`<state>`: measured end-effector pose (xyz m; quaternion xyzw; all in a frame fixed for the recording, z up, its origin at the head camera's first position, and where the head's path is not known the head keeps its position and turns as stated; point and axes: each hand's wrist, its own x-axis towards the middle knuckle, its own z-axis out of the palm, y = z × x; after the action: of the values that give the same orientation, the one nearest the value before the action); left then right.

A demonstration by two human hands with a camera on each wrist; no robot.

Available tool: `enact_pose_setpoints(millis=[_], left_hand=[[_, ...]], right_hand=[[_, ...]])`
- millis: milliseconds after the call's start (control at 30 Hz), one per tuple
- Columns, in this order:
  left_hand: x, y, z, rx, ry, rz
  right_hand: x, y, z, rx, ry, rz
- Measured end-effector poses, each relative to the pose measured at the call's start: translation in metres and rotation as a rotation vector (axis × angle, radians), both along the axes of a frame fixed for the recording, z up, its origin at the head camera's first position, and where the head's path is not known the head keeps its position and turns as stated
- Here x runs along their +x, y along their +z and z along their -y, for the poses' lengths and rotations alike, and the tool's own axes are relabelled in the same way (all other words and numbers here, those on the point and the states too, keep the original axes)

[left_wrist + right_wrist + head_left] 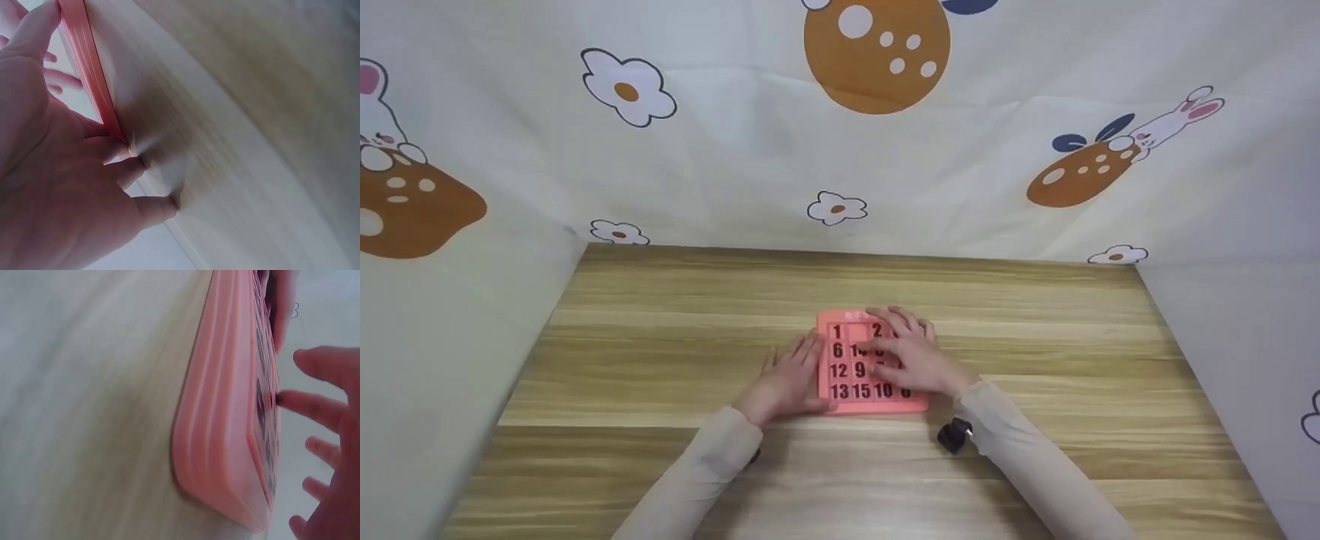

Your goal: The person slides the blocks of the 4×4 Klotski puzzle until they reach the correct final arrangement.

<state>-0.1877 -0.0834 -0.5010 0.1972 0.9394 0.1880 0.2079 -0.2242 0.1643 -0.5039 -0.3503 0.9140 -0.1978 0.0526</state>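
Note:
A pink sliding number puzzle lies flat on the table, its black-numbered tiles facing up. In its top row, a gap shows between the 1 and the 2. My left hand rests along the puzzle's left side, thumb at the near left corner; in the left wrist view several fingertips reach the table beside the pink edge. Over the tiles on the right spreads my right hand, hiding some numbers. One finger of it touches the tile face in the right wrist view, while the others stay raised.
The wood-grain table surrounds the puzzle. A pale cloth printed with oranges, rabbits and flowers stands as walls at the back and sides. A small black device sits by the right wrist.

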Motion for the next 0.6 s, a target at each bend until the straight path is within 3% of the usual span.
enact_pose_setpoints(millis=[167, 400, 600], left_hand=[[0.0, 0.001, -0.001, 0.005, -0.003, 0.004], [0.001, 0.0, 0.001, 0.005, 0.005, 0.007], [0.0, 0.0, -0.001, -0.004, 0.002, 0.005]], right_hand=[[0.004, 0.001, -0.006, -0.019, 0.014, -0.027], [-0.001, -0.003, -0.012, -0.051, -0.121, -0.117], [0.0, -0.005, -0.006, -0.008, -0.078, -0.038]])
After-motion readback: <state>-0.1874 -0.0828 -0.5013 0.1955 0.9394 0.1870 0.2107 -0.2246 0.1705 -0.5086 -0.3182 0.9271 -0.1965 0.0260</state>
